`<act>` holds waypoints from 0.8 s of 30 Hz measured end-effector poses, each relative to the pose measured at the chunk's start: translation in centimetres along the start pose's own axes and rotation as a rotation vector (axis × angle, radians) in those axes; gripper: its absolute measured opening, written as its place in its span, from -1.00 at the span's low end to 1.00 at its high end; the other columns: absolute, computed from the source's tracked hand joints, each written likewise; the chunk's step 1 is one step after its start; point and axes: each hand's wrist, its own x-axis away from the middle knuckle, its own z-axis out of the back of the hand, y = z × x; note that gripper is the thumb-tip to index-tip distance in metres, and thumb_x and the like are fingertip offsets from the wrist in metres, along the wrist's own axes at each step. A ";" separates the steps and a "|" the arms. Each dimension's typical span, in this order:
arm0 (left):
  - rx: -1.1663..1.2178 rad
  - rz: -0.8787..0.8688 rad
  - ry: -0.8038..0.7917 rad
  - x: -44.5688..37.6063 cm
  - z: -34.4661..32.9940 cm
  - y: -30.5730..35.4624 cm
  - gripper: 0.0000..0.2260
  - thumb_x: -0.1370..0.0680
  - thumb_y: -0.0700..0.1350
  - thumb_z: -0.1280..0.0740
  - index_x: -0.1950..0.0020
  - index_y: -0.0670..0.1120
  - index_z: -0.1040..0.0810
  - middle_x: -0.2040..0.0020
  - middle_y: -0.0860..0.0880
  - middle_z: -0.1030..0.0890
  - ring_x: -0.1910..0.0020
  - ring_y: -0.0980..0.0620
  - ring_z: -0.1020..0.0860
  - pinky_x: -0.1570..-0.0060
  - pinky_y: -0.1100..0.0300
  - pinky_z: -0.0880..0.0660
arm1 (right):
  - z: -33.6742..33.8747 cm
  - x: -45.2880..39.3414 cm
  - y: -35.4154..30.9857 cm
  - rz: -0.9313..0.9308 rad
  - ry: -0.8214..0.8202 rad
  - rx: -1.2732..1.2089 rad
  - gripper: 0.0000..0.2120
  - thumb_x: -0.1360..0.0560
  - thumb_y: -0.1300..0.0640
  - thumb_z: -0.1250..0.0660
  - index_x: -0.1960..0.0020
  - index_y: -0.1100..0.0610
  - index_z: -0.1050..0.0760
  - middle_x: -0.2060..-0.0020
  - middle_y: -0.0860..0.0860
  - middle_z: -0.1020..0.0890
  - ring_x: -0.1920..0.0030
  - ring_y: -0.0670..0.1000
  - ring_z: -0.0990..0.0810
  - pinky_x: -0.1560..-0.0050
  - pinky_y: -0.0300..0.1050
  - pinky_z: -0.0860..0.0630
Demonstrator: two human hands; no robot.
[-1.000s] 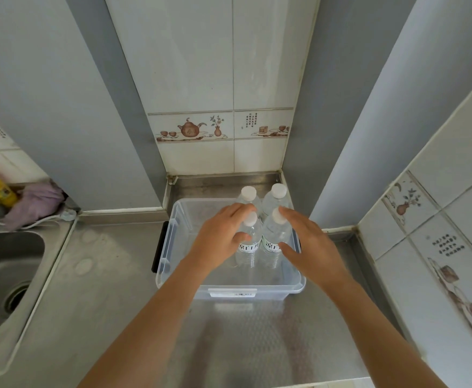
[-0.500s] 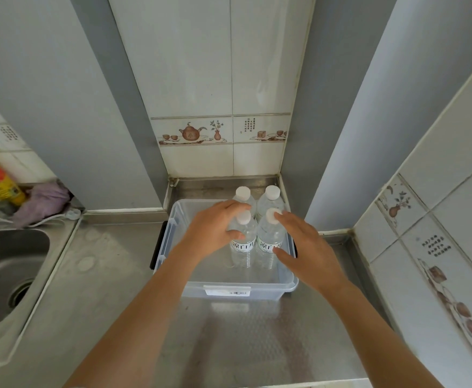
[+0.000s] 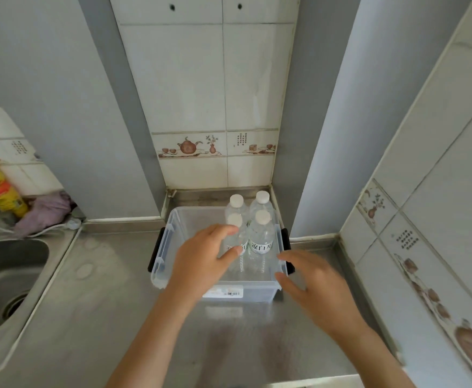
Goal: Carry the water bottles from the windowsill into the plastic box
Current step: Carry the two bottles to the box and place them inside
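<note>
Head camera looks down at two bare hands over a clear plastic box (image 3: pixel 170 242). Left hand (image 3: pixel 201 259) reaches into the box with its fingers loosely bent next to the near left bottle (image 3: pixel 236 239); I cannot tell if they touch it, and they do not wrap around it. Right hand (image 3: pixel 317 287) floats by the near right corner of the box with its fingers spread and holds nothing. Four water bottles with white caps stand upright inside the box, close together on its right side: the near right bottle (image 3: pixel 261 238), the far left bottle (image 3: pixel 236 205) and the far right bottle (image 3: pixel 263 201). Box sits on a shiny metal counter (image 3: pixel 111 298) in a corner of tiled wall (image 3: pixel 198 102). Far to the left are a sink (image 3: pixel 8 278), a purple cloth (image 3: pixel 46 212) and a yellow bottle (image 3: pixel 1 189).
</note>
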 end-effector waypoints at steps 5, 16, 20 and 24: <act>0.008 -0.064 -0.065 4.0 1.1 1.9 -0.67 -0.54 0.15 -0.30 -0.30 0.18 -0.49 -0.22 0.25 -0.55 -0.21 0.19 -0.49 -0.12 0.17 -0.45 | 0.9 3.7 -2.4 -0.008 0.101 0.027 -0.62 -0.43 -0.18 -0.22 -0.21 -0.15 -0.48 -0.08 -0.20 -0.60 0.00 -0.08 -0.60 0.17 -0.17 -0.52; -0.246 -0.301 -0.133 12.4 4.0 -0.1 -0.62 -0.31 0.08 -0.54 -0.09 0.07 -0.61 0.11 0.13 -0.66 0.23 0.01 -0.64 0.37 0.11 -0.54 | -0.6 12.5 -9.7 -0.202 0.139 0.079 -0.54 -0.47 -0.26 -0.05 -0.29 -0.17 -0.41 -0.22 -0.25 -0.52 -0.19 -0.10 -0.52 -0.04 -0.14 -0.47; -0.244 -0.366 -0.194 16.2 5.1 -0.6 -0.60 -0.30 0.13 -0.54 -0.10 0.10 -0.60 0.06 0.19 -0.64 0.22 0.09 -0.63 0.36 0.16 -0.53 | -2.1 17.5 -12.6 -0.271 0.149 0.092 -0.56 -0.49 -0.25 -0.05 -0.30 -0.18 -0.40 -0.22 -0.27 -0.51 -0.18 -0.13 -0.52 -0.03 -0.16 -0.47; -0.226 -0.411 -0.273 19.1 6.2 0.8 -0.57 -0.56 0.19 -0.23 -0.43 0.20 -0.31 -0.29 0.23 -0.46 -0.23 0.14 -0.47 -0.12 0.16 -0.42 | -2.4 22.9 -14.4 -0.364 0.164 0.106 -0.55 -0.50 -0.27 -0.06 -0.30 -0.15 -0.41 -0.24 -0.28 -0.50 -0.18 -0.14 -0.53 -0.01 -0.22 -0.45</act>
